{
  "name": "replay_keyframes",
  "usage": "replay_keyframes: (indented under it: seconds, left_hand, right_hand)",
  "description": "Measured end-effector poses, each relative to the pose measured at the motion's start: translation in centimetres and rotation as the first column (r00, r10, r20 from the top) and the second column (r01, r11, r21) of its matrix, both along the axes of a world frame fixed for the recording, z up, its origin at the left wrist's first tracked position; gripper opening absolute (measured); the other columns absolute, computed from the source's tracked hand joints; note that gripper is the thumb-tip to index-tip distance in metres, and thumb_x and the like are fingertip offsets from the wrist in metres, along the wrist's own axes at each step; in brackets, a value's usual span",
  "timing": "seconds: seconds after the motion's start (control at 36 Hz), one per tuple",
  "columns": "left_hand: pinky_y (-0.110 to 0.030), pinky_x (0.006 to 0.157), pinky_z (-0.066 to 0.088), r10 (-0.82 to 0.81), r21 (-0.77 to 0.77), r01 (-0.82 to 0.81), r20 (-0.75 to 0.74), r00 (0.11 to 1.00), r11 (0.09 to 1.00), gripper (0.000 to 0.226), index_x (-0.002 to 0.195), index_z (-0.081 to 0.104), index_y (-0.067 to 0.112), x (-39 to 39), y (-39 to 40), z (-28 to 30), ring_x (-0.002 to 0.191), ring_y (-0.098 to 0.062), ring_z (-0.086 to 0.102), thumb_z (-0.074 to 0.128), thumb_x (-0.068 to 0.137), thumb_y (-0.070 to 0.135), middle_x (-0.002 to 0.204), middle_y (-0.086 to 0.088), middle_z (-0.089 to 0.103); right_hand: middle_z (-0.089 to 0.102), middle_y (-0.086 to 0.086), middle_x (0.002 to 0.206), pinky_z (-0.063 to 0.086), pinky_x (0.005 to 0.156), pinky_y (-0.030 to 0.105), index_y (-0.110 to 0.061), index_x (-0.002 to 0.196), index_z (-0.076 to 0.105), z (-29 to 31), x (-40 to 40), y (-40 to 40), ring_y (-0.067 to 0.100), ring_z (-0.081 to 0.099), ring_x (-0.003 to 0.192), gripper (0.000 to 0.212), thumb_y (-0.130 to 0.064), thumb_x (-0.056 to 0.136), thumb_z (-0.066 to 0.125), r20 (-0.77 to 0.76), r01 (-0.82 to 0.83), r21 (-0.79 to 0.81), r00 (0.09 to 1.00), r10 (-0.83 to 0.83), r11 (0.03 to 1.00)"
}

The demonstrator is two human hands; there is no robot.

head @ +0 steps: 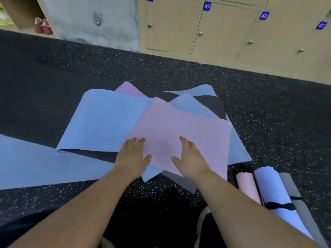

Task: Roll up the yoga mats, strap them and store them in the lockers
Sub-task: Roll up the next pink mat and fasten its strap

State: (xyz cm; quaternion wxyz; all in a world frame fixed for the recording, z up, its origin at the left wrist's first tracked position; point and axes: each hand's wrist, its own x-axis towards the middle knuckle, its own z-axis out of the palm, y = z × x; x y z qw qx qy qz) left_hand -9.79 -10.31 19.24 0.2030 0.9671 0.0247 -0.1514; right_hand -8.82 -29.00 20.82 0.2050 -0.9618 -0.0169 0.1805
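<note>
While both arms reach forward in the head view, these lines give what shows:

Left hand: the left hand (133, 154) lies palm down on the near left edge of the pink mat (180, 129), fingers straight and only slightly spread, thumb out to the right; it grips nothing.

Right hand: the right hand (190, 157) lies flat on the same pink mat, just right of the left hand, fingers stretched forward and relaxed, thumb pointing left; nothing is pinched or held.

Pink mat: unrolled, on top of the pile on the speckled floor (268, 113), its far edge wavy and slightly lifted.

Blue mat: a blue mat (100, 122) lies under the pink one to the left, its near edge curled up to show a dark underside.

Other loose mats: more blue and pink corners stick out behind the pile; another blue sheet (35, 167) spreads across the left foreground.

Rolled mats: at the lower right lie a pink roll (248, 187), a pale blue roll (275, 194) tied with a black strap (280, 205), and a grey roll (295, 192), side by side and touching.

Lockers: wooden lockers (223, 29) with blue number plates stand along the far wall, doors closed.

Shoes: a pink pair (43, 25) sits in an open shelf at the upper left.
</note>
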Motion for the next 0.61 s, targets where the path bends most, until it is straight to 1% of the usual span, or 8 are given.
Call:
replay_keyframes:
  seconds: [0.08, 0.25, 0.42, 0.5, 0.61]
  left_hand:
    - [-0.042, 0.119, 0.016, 0.054, -0.009, -0.054, -0.011, 0.998, 0.998, 0.067, 0.154, 0.012, 0.020, 1.4, 1.0, -1.8, 0.148, -0.026, 0.005, 0.043, 0.100, 0.041, 0.161, -0.007, 0.009]
    - [-0.046, 0.117, 0.022, 0.139, -0.018, -0.141, -0.096, 0.986, 0.990, 0.066, 0.154, 0.014, 0.019, 3.6, 2.2, -5.8, 0.147, -0.027, 0.009, 0.045, 0.099, 0.039, 0.160, -0.009, 0.011]
    - [-0.047, 0.115, 0.026, 0.101, -0.004, -0.104, -0.192, 0.976, 0.995, 0.066, 0.153, 0.016, 0.017, 5.1, 3.1, -10.4, 0.144, -0.033, 0.019, 0.048, 0.098, 0.038, 0.157, -0.010, 0.017]
    - [-0.047, 0.113, 0.028, 0.115, 0.009, -0.116, -0.243, 0.963, 0.993, 0.065, 0.153, 0.017, 0.018, 5.0, 3.2, -12.5, 0.142, -0.033, 0.021, 0.048, 0.099, 0.037, 0.157, -0.009, 0.018]
    - [-0.047, 0.113, 0.030, 0.133, -0.004, -0.140, -0.292, 0.947, 0.990, 0.064, 0.152, 0.018, 0.019, 5.0, 3.1, -15.2, 0.141, -0.032, 0.022, 0.049, 0.098, 0.035, 0.156, -0.010, 0.017]
  right_hand:
    - [0.017, 0.008, 0.157, 0.039, 0.105, 0.044, -0.020, 0.154, 0.005, -1.5, 1.6, 0.6, 0.029, 0.034, 0.137, 0.074, -0.033, 0.097, 0.051, -0.003, -0.019, -0.030, 1.000, 0.019, 0.999]
    - [0.016, 0.006, 0.157, 0.037, 0.106, 0.042, -0.021, 0.154, 0.004, -4.9, 3.7, 1.4, 0.026, 0.030, 0.139, 0.073, -0.031, 0.098, 0.050, -0.010, -0.050, -0.052, 0.999, 0.050, 0.997]
    - [0.011, 0.006, 0.159, 0.035, 0.108, 0.041, -0.024, 0.154, 0.002, -8.8, 4.7, 1.4, 0.026, 0.025, 0.142, 0.074, -0.027, 0.097, 0.048, -0.081, -0.091, -0.081, 0.993, 0.084, 0.993]
    - [0.009, 0.006, 0.160, 0.032, 0.108, 0.040, -0.026, 0.154, 0.002, -10.7, 4.3, 1.0, 0.025, 0.021, 0.144, 0.074, -0.028, 0.097, 0.048, -0.126, -0.143, -0.109, 0.984, 0.129, 0.984]
    - [0.009, 0.005, 0.160, 0.030, 0.110, 0.040, -0.028, 0.154, 0.004, -12.5, 4.4, 0.4, 0.025, 0.020, 0.144, 0.072, -0.031, 0.097, 0.048, -0.164, -0.171, -0.130, 0.975, 0.149, 0.977]
